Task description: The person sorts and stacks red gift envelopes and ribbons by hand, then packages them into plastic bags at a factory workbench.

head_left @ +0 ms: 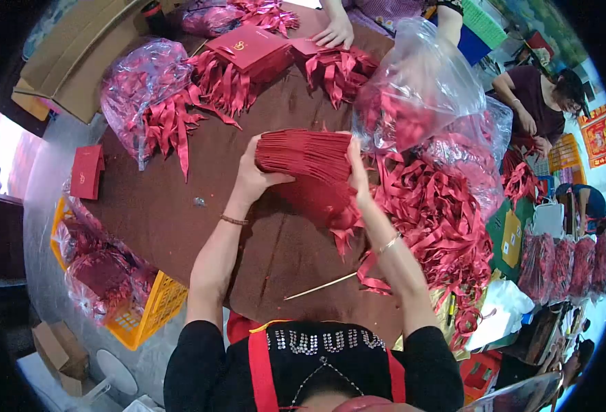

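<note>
Between my two hands is a thick stack of red folded card bags [306, 156], its many edges facing up and away from me. My left hand [253, 175] grips the stack's left end, with the thumb laid along its near side. My right hand [358, 172] presses against the right end. Red ribbon ends [344, 237] hang below the stack on the right. A large heap of loose red ribbons [437, 220] lies just right of my right forearm. On the brown cloth near me rests a thin stick [320, 285].
Across the brown table [172, 226], a co-worker's hand [336, 31] touches ribboned bags beside a stack of red bags [248, 49]. Clear plastic bags [145, 89] hold more. One red card [87, 172] stands at the left edge. A yellow crate [148, 312] sits lower left.
</note>
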`<act>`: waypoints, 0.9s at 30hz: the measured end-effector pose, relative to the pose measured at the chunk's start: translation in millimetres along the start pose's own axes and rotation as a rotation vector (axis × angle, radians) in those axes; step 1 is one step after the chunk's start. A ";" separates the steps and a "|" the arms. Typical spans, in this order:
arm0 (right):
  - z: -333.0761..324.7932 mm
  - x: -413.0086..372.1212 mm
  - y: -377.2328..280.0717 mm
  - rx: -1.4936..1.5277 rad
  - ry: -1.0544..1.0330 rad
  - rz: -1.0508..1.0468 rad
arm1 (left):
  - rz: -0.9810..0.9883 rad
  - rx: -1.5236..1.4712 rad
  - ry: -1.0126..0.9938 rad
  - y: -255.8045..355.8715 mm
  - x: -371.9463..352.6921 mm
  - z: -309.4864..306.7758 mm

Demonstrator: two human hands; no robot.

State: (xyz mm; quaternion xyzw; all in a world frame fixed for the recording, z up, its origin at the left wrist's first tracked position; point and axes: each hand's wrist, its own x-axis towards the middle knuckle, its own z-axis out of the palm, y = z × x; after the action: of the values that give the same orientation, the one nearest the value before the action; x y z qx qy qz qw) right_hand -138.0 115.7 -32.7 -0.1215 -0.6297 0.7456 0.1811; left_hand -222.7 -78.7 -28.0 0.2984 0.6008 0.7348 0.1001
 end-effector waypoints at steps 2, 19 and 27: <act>15.2 -21.9 -4.1 0.224 -0.021 0.017 | 0.055 0.133 -0.004 8.3 -1.3 -6.7; 43.5 -60.5 -13.5 0.379 0.291 0.026 | 0.015 -0.085 -0.261 24.4 -31.7 -26.5; 64.1 -83.6 -24.7 0.436 0.060 -0.117 | 0.064 -0.153 -0.189 33.3 -35.9 -23.8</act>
State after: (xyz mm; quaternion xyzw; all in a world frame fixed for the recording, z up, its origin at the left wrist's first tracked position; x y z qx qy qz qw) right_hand -85.7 26.4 -1.0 -0.0648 -0.4543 0.8483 0.2644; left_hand -200.2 -125.1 -10.5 0.3767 0.5212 0.7499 0.1552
